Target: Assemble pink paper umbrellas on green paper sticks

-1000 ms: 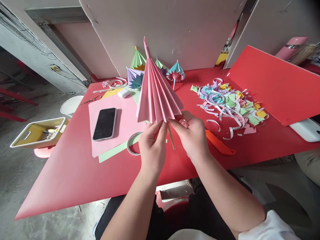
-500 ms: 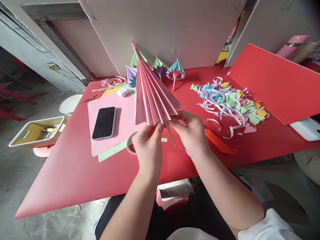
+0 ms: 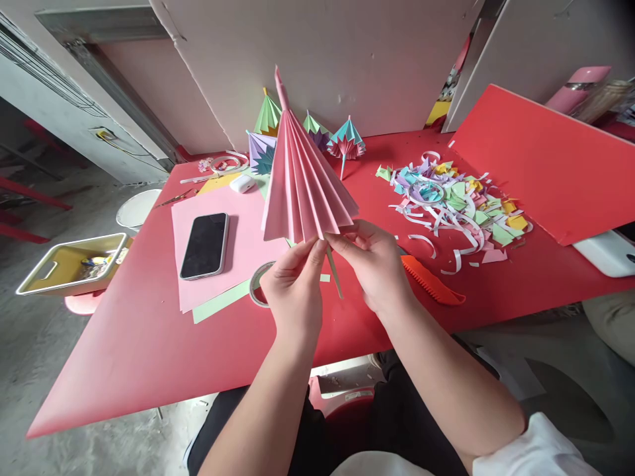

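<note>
Head view: your left hand and right hand are pinching, thumbs against fingers, the lower edge of one pleated pink paper umbrella above the middle of the red table. Its long axis is running nearly upright, its narrow tip pointing up and slightly left. Four smaller paper umbrellas are sitting far, one phone is lying left, and one orange tool right.

Paper scraps and a concrete floor suggest a craft workroom.
</note>
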A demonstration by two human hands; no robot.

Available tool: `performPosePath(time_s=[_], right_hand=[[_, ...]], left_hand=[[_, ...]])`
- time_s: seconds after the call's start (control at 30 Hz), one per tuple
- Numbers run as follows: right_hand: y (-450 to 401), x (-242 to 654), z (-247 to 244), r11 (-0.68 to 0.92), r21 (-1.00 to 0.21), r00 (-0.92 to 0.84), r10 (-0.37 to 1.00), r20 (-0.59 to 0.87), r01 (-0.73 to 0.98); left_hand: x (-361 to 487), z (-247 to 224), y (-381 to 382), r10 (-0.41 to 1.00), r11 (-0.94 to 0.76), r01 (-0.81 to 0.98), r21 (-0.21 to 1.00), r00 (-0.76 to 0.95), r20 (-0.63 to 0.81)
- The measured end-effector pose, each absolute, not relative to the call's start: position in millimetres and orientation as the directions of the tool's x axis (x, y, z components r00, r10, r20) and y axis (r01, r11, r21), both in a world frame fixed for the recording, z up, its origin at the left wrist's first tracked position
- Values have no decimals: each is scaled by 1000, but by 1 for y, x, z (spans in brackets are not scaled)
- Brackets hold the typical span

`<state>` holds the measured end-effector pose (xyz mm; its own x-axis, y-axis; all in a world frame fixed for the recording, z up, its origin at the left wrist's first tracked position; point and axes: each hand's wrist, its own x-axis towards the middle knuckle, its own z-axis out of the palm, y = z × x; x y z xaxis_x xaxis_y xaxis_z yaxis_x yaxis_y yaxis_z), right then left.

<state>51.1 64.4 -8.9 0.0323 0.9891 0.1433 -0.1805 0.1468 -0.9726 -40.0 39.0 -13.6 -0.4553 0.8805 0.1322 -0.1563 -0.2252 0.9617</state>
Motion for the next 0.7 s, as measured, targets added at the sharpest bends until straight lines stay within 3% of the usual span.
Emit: performPosePath(time_s=[0.33,0.7], right_hand=[[67,55,-8,100,-981,25,995,97,-168],[67,60,-1,34,-930,-118,989,83,-366]], left_hand=[[-50,-15,46,892,-237,-177,955,-429,142],[-54,-11,50,982,-125,-342,931,-175,68]])
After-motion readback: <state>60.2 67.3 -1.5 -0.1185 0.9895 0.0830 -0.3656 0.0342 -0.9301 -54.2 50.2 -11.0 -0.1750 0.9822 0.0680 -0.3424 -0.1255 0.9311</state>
